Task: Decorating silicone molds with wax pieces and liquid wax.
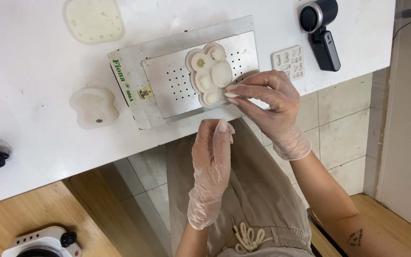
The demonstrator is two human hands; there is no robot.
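A: what's going on with the hands here?

B: both gloved. right hand (267, 102) has fingertips pinched at the edge of the white flower-shaped mould (210, 74), which sits on the perforated metal plate (177, 83) on the desk (34, 71). left hand (211, 157) hangs loosely open, holding nothing, just below the desk edge.

A: anything else nearby?

B: a second white mould (93, 108) left of the plate, and a small flat one (288, 62) right of it.

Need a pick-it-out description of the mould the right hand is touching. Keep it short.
Start at the white table, then find the grey metal plate with rows of small holes near its front edge. The mould lies on that plate, with the gloved right hand at its lower edge. Unlike the two other pale moulds lying straight on the table, it has a lobed outline and several round hollows filled with white.
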